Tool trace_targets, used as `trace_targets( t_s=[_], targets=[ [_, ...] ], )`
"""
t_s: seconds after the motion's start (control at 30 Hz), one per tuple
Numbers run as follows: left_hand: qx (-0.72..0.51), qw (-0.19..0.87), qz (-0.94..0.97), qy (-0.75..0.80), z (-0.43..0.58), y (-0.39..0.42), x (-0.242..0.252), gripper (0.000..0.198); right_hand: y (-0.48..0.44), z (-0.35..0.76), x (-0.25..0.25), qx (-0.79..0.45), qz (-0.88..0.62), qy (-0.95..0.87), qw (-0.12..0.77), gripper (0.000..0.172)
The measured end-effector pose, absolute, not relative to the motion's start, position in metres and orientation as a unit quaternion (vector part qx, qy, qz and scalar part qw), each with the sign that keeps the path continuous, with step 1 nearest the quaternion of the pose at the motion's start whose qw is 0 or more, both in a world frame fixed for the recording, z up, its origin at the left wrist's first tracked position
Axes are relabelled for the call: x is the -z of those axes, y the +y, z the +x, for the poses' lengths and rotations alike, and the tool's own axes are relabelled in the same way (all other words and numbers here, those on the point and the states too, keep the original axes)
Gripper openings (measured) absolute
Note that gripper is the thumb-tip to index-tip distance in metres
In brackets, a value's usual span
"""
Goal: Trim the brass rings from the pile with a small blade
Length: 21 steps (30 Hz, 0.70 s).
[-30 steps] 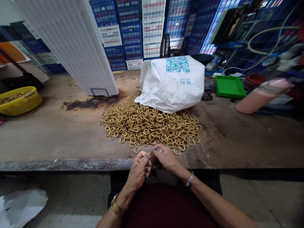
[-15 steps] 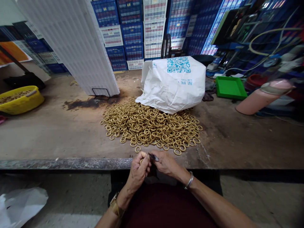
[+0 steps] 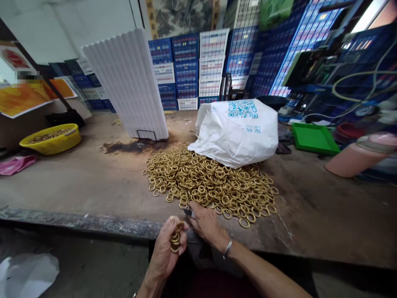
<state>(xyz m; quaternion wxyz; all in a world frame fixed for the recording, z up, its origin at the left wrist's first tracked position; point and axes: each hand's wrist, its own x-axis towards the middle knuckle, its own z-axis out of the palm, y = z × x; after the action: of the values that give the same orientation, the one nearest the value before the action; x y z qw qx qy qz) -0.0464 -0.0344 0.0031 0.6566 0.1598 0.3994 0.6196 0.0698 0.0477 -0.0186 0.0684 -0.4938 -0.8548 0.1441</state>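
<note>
Several brass-coloured rings (image 3: 175, 238) sit stacked in the curled fingers of my left hand (image 3: 166, 244), just off the table's front edge. My right hand (image 3: 206, 221) grips a small knife (image 3: 189, 212) with a dark blade and a greyish handle; the blade points left. Its index finger reaches to the near edge of a wide heap of the same rings (image 3: 201, 174); whether it touches a ring is hard to tell. Behind the heap lies a white woven sack (image 3: 238, 140) with blue print, its mouth over the rings.
On the wooden table (image 3: 93, 182) stand a yellow basin (image 3: 52, 145) of small pieces, a white corrugated panel (image 3: 133, 87), a green tray (image 3: 314, 138) and a pink bottle (image 3: 356, 159). A pink cloth (image 3: 17, 165) lies at left. Stacked crates (image 3: 186, 70) fill the back.
My hands have moved apart. The right hand with the knife has gone forward to the heap's edge; the left has turned, showing the rings in it. The view has tilted up.
</note>
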Motion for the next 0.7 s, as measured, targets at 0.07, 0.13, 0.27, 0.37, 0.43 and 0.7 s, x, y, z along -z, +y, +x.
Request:
trace_targets(
  t_s=[0.07,0.13,0.27,0.37,0.43,0.7],
  targets=[
    [-0.631,0.665,0.134,0.376,-0.055,-0.033,0.000,0.017,0.050,0.065,0.016,-0.136,-0.489,-0.859,0.063,0.018],
    [-0.634,0.681,0.103,0.351,-0.061,-0.032,0.003,0.019,0.052,0.064,0.016,-0.135,-0.487,-0.861,0.061,0.017],
    [-0.636,0.704,0.034,0.315,-0.064,-0.029,0.011,0.015,0.055,0.067,0.023,-0.127,-0.497,-0.857,0.058,0.016],
    [-0.637,0.701,0.012,0.320,-0.061,-0.028,0.013,0.013,0.055,0.074,0.027,-0.133,-0.495,-0.856,0.067,0.016],
    [-0.633,0.701,0.013,0.328,-0.058,-0.027,0.012,0.014,0.055,0.080,0.026,-0.165,-0.495,-0.848,0.092,0.014],
    [-0.583,0.664,0.143,0.446,-0.030,-0.020,0.009,0.027,0.044,0.107,0.019,-0.381,-0.455,-0.746,0.304,0.007]
  ],
)
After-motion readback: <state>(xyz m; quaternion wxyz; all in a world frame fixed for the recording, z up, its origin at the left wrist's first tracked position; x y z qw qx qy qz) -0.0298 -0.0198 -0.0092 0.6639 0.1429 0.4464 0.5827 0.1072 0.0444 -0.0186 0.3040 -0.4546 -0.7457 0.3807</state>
